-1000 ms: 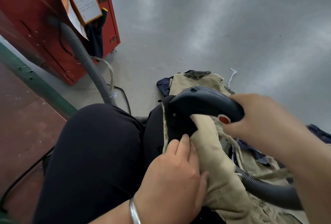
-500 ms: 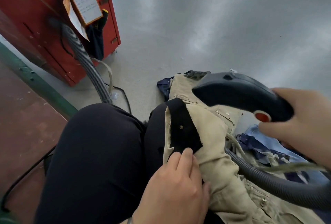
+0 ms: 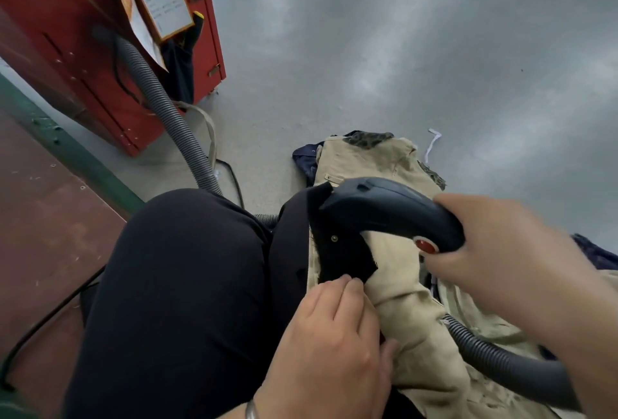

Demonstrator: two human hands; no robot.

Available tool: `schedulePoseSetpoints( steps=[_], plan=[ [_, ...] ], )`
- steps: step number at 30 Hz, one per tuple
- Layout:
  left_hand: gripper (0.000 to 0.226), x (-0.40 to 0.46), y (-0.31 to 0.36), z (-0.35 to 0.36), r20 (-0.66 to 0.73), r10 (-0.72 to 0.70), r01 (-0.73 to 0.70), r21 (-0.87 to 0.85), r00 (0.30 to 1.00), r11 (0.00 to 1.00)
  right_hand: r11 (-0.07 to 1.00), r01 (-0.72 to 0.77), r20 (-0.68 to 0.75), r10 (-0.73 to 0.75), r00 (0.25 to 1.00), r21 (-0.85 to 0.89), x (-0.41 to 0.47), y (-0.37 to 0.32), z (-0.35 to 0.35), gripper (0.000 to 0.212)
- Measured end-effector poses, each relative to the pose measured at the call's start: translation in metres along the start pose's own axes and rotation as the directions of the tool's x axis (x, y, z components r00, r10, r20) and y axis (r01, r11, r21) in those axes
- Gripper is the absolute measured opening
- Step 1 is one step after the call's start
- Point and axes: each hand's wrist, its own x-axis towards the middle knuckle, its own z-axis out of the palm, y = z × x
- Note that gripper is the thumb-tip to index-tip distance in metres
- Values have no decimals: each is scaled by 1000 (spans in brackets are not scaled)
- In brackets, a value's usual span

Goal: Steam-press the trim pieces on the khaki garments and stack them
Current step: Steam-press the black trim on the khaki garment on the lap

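Mid-press, by the look of it. Heaped on the floor: more khaki garments, stacked or waiting, unclear. Across the lap: one khaki garment, black trim piece flattened under left hand fingers. Over the trim: steamer head, clenched in right hand.

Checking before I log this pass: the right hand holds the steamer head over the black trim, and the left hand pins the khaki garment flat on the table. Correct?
Not quite. The head view shows the left hand pinning the khaki garment on the person's lap, not the table. The right hand does hold the steamer head over the black trim.
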Motion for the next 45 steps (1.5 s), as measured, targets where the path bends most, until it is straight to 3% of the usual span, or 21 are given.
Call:
schedulePoseSetpoints(
  steps=[8,11,14,20,25,29,34,39,45],
  plan=[
    [38,0,-2,-8,34,-6,8,-56,999,998,990,25,-114,-9,993,137,54,-10,-15,14],
    [49,-1,-6,-12,97,-35,39,-42,995,998,977,67,-165,-33,986,204,34,2,-25,21],
    [51,1,-4,-13,130,-44,48,-26,991,999,978,117,-161,-89,983,170,8,16,-24,36],
    [47,2,3,-10,140,-24,22,20,990,1000,992,54,-148,-37,988,115,-26,31,-14,43],
    [44,3,5,-3,141,42,-40,-17,989,999,1000,-11,2,11,1000,-17,-17,15,0,22],
    [43,4,0,-7,153,54,-53,-9,987,999,999,30,-37,-30,999,19,11,-1,1,14],
    [38,1,4,-10,108,42,-39,-28,993,999,998,52,-95,-48,994,38,54,-22,-4,10],
    [42,-2,3,-11,59,21,-20,-12,998,1000,985,69,-185,-40,982,158,28,3,-19,15],
    [15,-1,6,-3,-68,76,-75,27,995,997,982,28,-127,-4,992,185,-30,36,-17,38]
  ],
)
